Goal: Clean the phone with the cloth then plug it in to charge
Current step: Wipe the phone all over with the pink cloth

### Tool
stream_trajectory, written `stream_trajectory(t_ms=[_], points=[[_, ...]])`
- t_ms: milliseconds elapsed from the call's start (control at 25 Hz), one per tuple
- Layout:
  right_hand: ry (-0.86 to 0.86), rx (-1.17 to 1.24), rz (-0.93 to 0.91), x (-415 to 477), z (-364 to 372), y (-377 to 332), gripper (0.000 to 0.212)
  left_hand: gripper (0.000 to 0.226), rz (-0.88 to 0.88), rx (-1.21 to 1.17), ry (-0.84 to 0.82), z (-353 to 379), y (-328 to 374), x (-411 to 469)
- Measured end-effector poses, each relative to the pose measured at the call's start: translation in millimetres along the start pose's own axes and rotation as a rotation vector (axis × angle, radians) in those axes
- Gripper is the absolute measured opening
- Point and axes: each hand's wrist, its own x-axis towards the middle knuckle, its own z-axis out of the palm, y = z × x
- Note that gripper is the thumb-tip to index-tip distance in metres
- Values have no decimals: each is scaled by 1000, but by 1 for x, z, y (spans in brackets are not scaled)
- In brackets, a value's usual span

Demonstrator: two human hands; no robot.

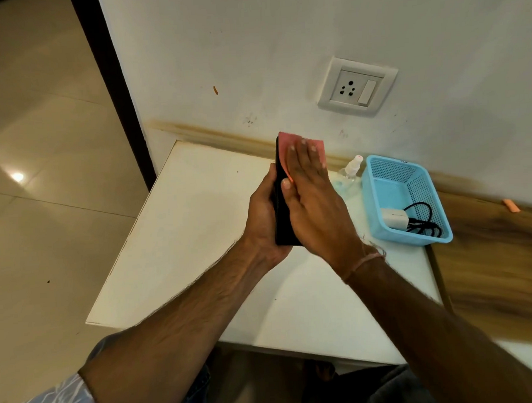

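My left hand (264, 215) grips a black phone (281, 222) from behind and holds it upright on edge above the white table (174, 235). My right hand (311, 196) lies flat with straight fingers against the phone's face and presses a pink cloth (286, 144) onto it. The cloth sticks out past my fingertips at the phone's top end. A white charger (393, 218) with a coiled black cable (424, 222) lies inside a blue basket (377, 196) to the right. A white wall socket (357, 86) with a switch sits on the wall above.
A small clear spray bottle (350, 171) stands between my hands and the basket, close to the wall. A wooden surface (490, 267) adjoins the table on the right. Tiled floor lies to the left, beyond a dark door frame (110, 86).
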Motion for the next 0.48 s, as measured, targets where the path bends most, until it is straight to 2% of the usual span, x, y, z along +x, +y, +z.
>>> stream_trajectory(t_ms=[120,280,400,480], points=[[-43,19,-75,-64,16,-7,54,71,-102,-9,-27,-2,5,-1],[-22,-98,-132,-117,30,-10,56,74,-125,-39,-24,-4,8,2],[25,-78,-159,-91,16,-5,54,76,-107,-31,-3,-3,6,4],[71,-35,-77,-48,3,-1,51,65,-62,9,38,-3,2,5]])
